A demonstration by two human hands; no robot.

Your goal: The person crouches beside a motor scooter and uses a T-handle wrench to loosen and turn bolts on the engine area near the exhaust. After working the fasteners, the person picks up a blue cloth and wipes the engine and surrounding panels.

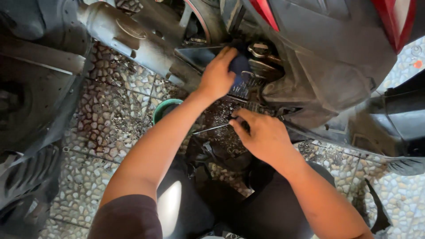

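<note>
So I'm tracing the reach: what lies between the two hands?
In the head view, dark grimy scooter underside parts lie between the left hand and the right hand.

We are at a motorbike repair spot outdoors: a grimy scooter (327, 57) with its exhaust pipe (133, 40) stands on a pebble-patterned floor (106, 119) strewn with dirt.

No packages, signs or screens show anywhere here. The one possible label is a small pale-marked plate (241, 90) at about twelve o'clock from the picture's centre (its dark face is too blurred to tell).
</note>
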